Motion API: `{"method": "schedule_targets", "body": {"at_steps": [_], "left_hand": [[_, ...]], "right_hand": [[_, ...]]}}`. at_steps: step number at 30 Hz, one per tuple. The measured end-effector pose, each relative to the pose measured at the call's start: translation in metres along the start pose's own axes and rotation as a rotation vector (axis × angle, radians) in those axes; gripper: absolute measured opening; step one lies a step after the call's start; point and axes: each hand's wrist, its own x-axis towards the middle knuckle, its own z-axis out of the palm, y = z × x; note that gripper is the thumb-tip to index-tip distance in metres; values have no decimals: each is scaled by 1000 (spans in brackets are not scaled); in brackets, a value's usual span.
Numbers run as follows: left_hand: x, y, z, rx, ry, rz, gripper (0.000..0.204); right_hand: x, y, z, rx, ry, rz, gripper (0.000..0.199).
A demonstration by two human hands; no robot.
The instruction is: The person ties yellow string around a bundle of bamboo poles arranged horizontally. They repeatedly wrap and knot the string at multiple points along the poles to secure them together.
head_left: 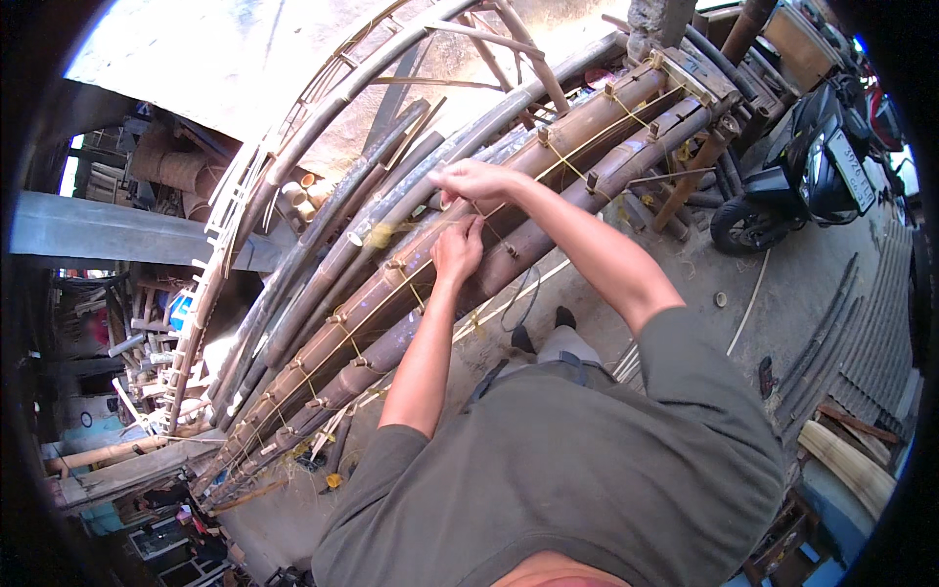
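Note:
Two thick brown bamboo poles [377,311] lie side by side, with short pegs and yellow cord [562,157] wrapped across them at intervals. Over the middle of the poles, my left hand [458,249] is closed in a pinch on a thin strand of the cord. My right hand [477,183] is closed too, a little farther away and higher, its fingers gripping the strand. The strand between the hands is faint, and my fingers hide its ends. A tangle of yellow cord [380,235] lies just left of my hands, by the cut end of a grey pole.
Several grey bamboo poles [333,259] lie beyond the lashed pair. A curved bamboo frame [284,147] arches at the left. To the right stands a black motorcycle [817,161], with corrugated sheets [885,303] nearby. A concrete post [657,27] rises at the far end.

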Motion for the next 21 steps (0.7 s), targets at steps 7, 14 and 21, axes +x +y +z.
{"method": "schedule_targets", "body": {"at_steps": [7, 14, 21], "left_hand": [[-3, 4, 6, 9, 100, -24, 28], [115, 18, -28, -522, 291, 88, 25], [106, -42, -12, -34, -29, 93, 43]], "right_hand": [[-183, 33, 85, -560, -121, 19, 42], [-177, 48, 122, -493, 101, -6, 33], [-164, 30, 213, -622, 32, -28, 32]]}}
